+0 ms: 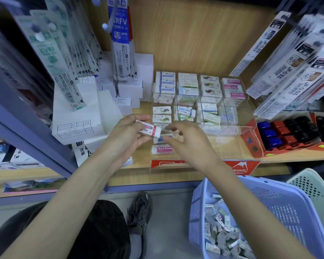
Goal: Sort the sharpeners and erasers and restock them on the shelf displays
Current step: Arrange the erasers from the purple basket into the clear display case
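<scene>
- Lilac basket (pixel 196 212) low on the person's right, with a heap of loose wrapped erasers (pixel 223 238) inside.
- Left hand (pixel 127 133) over the shelf front, fingers and thumb curled round one eraser (pixel 150 130). It is a white block in a paper sleeve with a pink band and small print, tilted, one end toward the other hand.
- Right hand (pixel 187 141) just beside it, fingers loosely bent, thumb and forefinger tips close. Blurred, so cannot tell whether they pinch anything.
- Beneath both hands, clear display tray (pixel 232 130) on the wooden shelf (pixel 176 178). Its compartments hold stacked boxed erasers, with a pink "Hard Eraser" (pixel 163 149) at front-left.
</scene>
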{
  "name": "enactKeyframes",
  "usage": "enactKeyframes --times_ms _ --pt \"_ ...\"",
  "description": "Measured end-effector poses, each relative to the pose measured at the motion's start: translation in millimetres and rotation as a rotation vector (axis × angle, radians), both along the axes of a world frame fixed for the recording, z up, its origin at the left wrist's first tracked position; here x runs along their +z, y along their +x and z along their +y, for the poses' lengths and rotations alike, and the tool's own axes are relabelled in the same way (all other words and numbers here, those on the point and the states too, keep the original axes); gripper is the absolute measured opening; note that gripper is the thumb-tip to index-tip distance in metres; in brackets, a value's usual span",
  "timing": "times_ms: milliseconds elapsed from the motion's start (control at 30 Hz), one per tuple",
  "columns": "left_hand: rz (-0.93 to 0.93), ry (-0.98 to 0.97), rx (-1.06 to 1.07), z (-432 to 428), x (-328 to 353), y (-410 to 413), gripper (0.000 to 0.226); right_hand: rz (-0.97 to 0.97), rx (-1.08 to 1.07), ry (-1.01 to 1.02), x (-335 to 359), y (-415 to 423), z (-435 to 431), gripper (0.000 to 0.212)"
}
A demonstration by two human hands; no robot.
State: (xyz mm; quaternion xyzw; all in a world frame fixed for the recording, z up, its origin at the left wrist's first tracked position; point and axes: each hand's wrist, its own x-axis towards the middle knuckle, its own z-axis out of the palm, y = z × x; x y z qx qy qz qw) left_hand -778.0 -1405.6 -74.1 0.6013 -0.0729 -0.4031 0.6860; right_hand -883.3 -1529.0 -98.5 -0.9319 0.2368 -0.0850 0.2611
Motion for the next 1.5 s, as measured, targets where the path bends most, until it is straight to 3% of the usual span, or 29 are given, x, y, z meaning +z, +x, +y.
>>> enactKeyframes --times_ms 67,100,300,467,567,667,767,867,967,1033,1100,1233,1500 --pt "-0.019 -0.025 -0.053 -1 -3 -4 0.021 -0.229 -0.053 0.304 12 -13 16 0.035" --pt "-0.027 -0.037 -0.078 -3 -4 -7 0.021 -0.274 -0.055 0.345 12 -18 23 0.036" --pt "-0.020 -0.098 -0.176 -15 -3 -20 0.020 -0.378 -0.168 0.457 4 -29 19 0.024" --pt "-0.171 0.060 -0.202 -29 -5 -24 0.027 -0.441 -0.236 0.394 11 -40 6 0.030" --pt "-0.166 0.092 -0.142 -42 -5 -31 0.031 -0.395 -0.245 0.341 8 -46 -3 0.022" --pt "-0.137 0.118 0.004 -57 -9 -30 0.032 -0.391 -0.191 0.458 6 -49 -9 0.019" --pt "-0.248 0.174 -0.001 -68 -10 -25 0.015 -0.378 -0.145 0.358 9 -47 -26 0.023" --pt "-0.349 0.164 -0.113 -74 -9 -24 0.014 -0.264 0.051 0.206 15 -41 -55 0.046" --pt "-0.376 0.195 -0.205 -77 -11 -22 0.018 -0.180 0.237 0.050 10 -32 -75 0.033" --pt "-0.383 0.236 -0.194 -78 -12 -20 0.039 -0.155 0.226 -0.048 5 -26 -84 0.030" --pt "-0.435 0.266 -0.097 -79 -11 -17 0.046 -0.143 0.158 -0.190 4 -18 -94 0.031" --pt "-0.448 0.258 0.057 -80 -8 -12 0.023 -0.051 0.116 -0.625 -7 7 -111 0.023" --pt "-0.393 0.250 0.029 -82 -11 -11 0.012 0.186 0.208 -0.651 -13 28 -111 0.026"
